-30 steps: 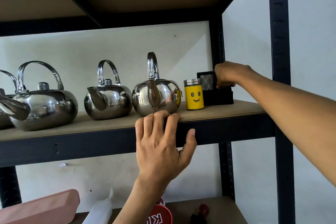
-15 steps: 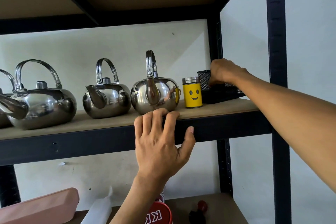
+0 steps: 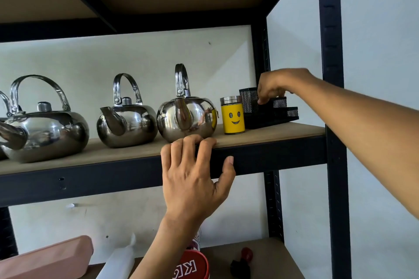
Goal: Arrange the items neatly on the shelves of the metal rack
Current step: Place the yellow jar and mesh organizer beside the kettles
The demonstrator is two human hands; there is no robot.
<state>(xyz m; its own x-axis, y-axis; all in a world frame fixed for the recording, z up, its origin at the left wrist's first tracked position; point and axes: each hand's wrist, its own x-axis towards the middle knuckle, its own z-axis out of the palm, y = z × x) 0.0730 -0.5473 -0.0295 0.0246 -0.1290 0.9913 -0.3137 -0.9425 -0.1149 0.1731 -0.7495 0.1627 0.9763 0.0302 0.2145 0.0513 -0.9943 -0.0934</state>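
Observation:
A black mesh organizer (image 3: 281, 112) sits flat at the right end of the metal rack's middle shelf (image 3: 90, 179). My right hand (image 3: 278, 84) reaches over it, fingertips pinched on its middle tier. To its left stands a yellow smiley-face jar (image 3: 233, 118) with a metal lid. Three shiny steel kettles stand in a row on the board: the right kettle (image 3: 188, 118), the middle kettle (image 3: 129, 122) and the left kettle (image 3: 45, 129). My left hand (image 3: 195, 179) grips the shelf's black front beam just below the right kettle.
The rack's black front post (image 3: 333, 52) stands just right of my right forearm. Another shelf board hangs overhead. On the shelf below lie a pink box (image 3: 49, 258), a white bottle (image 3: 118, 260), a red lid (image 3: 192, 267) and a small red-and-black item (image 3: 242, 263).
The organizer was tilted up in my right hand half a second ago; now it rests flat on the board, with its stepped tiers showing. My left hand has stayed on the beam.

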